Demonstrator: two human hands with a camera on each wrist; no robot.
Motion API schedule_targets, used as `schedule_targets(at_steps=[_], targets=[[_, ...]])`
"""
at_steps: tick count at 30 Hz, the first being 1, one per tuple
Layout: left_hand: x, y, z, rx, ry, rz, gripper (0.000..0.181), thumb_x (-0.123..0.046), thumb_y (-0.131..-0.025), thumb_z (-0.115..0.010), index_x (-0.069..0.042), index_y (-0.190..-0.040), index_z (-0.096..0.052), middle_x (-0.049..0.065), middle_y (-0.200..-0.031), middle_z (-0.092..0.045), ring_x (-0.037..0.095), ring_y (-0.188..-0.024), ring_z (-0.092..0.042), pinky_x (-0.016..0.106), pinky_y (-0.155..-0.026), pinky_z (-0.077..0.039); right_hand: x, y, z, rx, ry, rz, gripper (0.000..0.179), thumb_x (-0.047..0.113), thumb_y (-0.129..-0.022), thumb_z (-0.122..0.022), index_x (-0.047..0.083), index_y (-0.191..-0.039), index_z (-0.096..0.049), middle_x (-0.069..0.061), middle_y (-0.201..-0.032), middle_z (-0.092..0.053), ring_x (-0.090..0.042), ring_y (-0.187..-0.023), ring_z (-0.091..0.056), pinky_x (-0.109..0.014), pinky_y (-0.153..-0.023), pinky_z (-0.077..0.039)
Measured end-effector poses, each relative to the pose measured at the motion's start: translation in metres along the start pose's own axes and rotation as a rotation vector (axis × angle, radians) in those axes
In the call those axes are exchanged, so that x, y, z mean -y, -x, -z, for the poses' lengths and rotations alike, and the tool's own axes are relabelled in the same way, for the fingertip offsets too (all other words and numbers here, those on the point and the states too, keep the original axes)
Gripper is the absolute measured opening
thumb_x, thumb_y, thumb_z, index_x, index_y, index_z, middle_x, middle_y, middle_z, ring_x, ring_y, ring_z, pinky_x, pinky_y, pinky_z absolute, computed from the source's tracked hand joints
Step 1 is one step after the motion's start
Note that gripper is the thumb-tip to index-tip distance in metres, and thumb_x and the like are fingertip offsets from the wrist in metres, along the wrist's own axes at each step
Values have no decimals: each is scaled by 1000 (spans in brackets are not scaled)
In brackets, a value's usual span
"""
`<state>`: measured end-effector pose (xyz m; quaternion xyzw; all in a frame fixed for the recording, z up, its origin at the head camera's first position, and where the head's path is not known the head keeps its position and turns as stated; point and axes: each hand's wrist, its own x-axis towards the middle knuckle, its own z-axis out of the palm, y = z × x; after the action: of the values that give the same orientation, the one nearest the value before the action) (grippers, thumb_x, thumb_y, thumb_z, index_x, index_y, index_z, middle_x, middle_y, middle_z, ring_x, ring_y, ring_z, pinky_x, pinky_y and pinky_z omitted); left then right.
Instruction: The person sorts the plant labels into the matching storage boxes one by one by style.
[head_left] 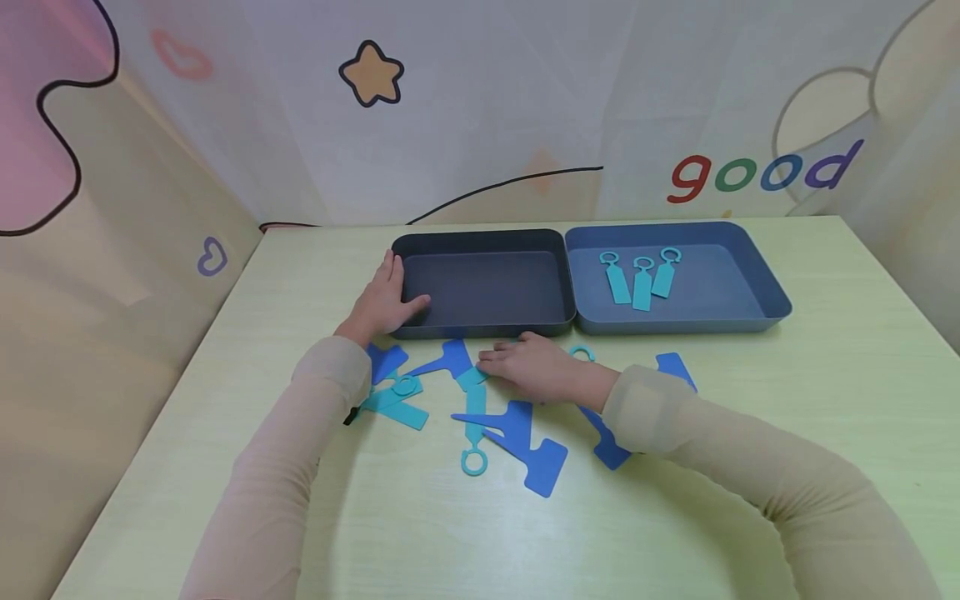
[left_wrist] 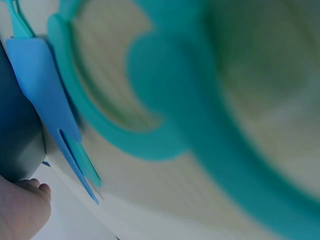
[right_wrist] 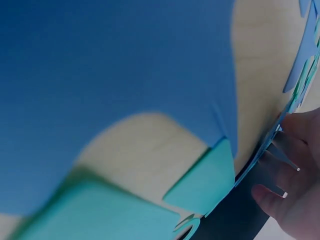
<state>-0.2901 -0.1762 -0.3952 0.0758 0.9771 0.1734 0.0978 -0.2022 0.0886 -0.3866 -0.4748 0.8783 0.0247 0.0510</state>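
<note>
My left hand (head_left: 378, 304) rests on the left rim of a dark tray (head_left: 480, 292), fingers extended along the wall and thumb over the inside. Low over the scattered tags, just in front of that tray, my right hand (head_left: 536, 367) points left with its fingertips right at a teal tag (head_left: 472, 377). A blue T-shaped tag (head_left: 453, 358) lies beside those fingertips. Closer to me are a teal ring tag (head_left: 474, 458) and two more blue T-shaped tags (head_left: 546, 467). The right hand and sleeve partly cover other tags; its palm side is hidden in the head view.
A blue-grey tray (head_left: 720, 292) adjoins the dark one on the right, with three teal ring tags (head_left: 642, 287) inside. Teal tags (head_left: 405, 412) and a blue tag (head_left: 386, 360) overlap by the left wrist. More blue tags (head_left: 611, 450) lie around the right sleeve. A printed curtain (head_left: 480, 125) hangs behind.
</note>
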Motion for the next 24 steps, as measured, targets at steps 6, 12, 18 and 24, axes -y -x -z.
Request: schedule_targets(at_steps=[6,12,18,24], targets=[[-2,2,1,0,-4,-6,91,-47,-100,-46,6,-154,5,20,-164,12,36,-154,1,47,-125,-12,1,-5,-3,-108,96,28,26,11,-94,-62,13,-119,-71,-2,-121,-72,-18,-106,-70,-36,-78,-49],[-2,2,0,6,-6,-1,91,-47,-100,-45,6,-154,5,20,-164,13,36,-154,2,47,-125,-11,2,-7,-5,-138,166,50,15,11,-93,-64,14,-104,-74,1,-105,-77,-14,-83,-71,-31,-69,-44],[-1,2,0,8,5,-2,91,-47,-100,-46,5,-154,5,20,-164,13,35,-154,2,47,-125,-11,3,-6,-4,-112,178,54,18,9,-91,-66,12,-107,-74,0,-106,-77,-13,-90,-72,-30,-76,-49],[-1,1,0,9,3,4,92,-47,-100,-46,5,-155,6,19,-164,13,35,-154,3,47,-125,-11,1,-2,-4,-150,171,63,15,7,-87,-69,10,-100,-74,0,-97,-77,-13,-86,-72,-30,-74,-52]])
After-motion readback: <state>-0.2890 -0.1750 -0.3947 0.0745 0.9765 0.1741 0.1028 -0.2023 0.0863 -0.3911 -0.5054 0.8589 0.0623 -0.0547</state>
